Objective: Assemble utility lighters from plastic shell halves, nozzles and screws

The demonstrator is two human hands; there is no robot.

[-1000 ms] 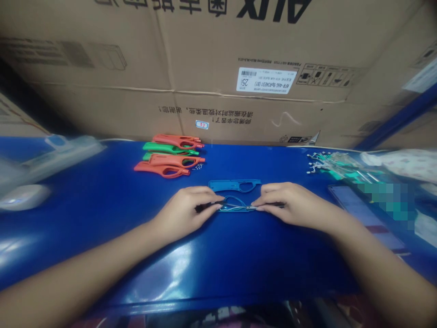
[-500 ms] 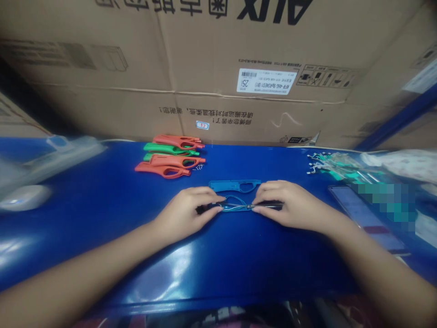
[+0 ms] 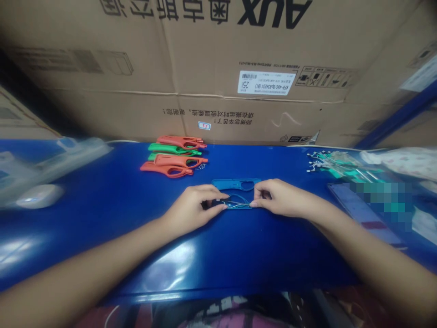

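On my remote feed, left hand: thumb and fingertips bent around the left end of the lower blue shell, slightly parted; exactly what they grip is hidden, can't tell. Right hand: thumb and forefinger drawn together, pinching the right ends of the thin wires, other fingers curled in. Wires run across the lower blue shell from one hand to the other, pale strands plus a darker one. I place that shell directly between the two hands, lying flat, its loop turned away from me.

Upper blue shell lies just beyond both hands, inner side up, its right end near the right hand's knuckles. Blue table under everything.

Past the left hand, farther off: orange handles and green handles, stacked close, small white bits beside them. Well left of the left hand: white rounded object, clear plastic bag behind it.

Right of the right hand: phone; beyond it, bundled leads with white tips. Cardboard box stands behind, print upside down.
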